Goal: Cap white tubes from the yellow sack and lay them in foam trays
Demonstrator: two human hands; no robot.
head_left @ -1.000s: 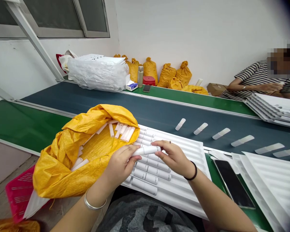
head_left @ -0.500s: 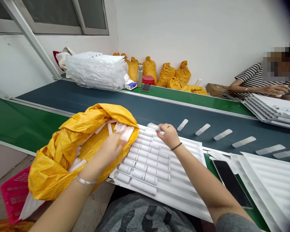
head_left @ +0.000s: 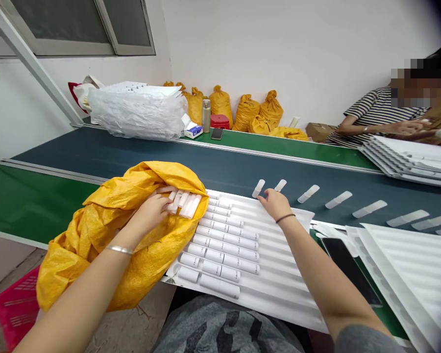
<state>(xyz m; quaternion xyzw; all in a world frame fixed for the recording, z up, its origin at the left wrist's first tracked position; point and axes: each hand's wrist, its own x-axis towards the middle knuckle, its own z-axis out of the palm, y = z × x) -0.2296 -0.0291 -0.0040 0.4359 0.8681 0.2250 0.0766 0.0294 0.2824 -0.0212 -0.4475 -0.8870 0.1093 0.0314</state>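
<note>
Belt (head_left: pixel 220 164) along the far edge of the desk (head_left: pixel 40 201). Yellow sack (head_left: pixel 158 260), mouth gaping, overlapping the left edge of the tray (head_left: pixel 279 267); open room along exposed grooves toward its right edge. Left hand (head_left: pixel 155 210) in the sack mouth, fingertips at white tubes (head_left: pixel 191 206); cannot tell whether gripping. Right hand (head_left: pixel 277 203) over the tray's far edge, fingers narrowly parted beside a tube (head_left: pixel 257 189) on the belt, contact unclear. Printed tubes (head_left: pixel 228 240) across the tray's left half, dark lettering too small to read.

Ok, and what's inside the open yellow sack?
White tubes lie clustered near the right rim of the yellow sack, with the left hand inside, close to them. The left forearm and the sack's folds hide whatever lies deeper.
</note>
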